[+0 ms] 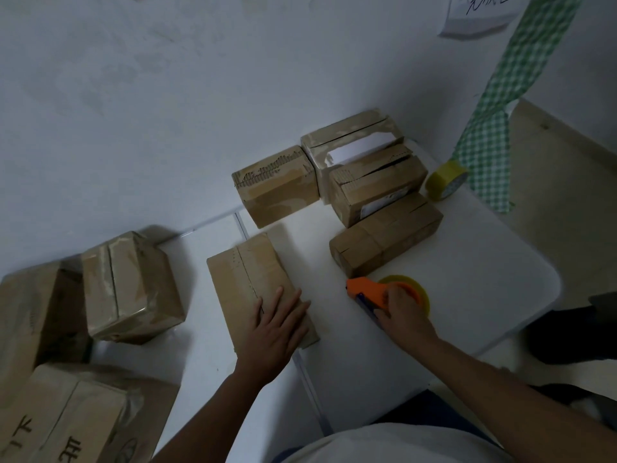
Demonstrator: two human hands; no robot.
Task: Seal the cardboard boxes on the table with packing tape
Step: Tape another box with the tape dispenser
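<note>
A flat cardboard box [248, 272] lies in the middle of the white table [467, 269], its centre seam facing up. My left hand [277, 325] rests flat on the box's near end with straight fingers. To its right, my right hand [402, 310] grips an orange tape dispenser [367, 287] that carries a yellowish tape roll [405, 282], low over the table. Several more boxes stand behind: one at the back centre [277, 185], one with an open slit [350, 142], one beside it [377, 185], and a long one [384, 235] just beyond the dispenser.
A spare yellow tape roll [445, 180] stands at the back right by a green checked cloth strip [494, 128]. Taped boxes [130, 285] are stacked at the left. A white wall rises behind the table, and the table's rounded right edge drops to the floor.
</note>
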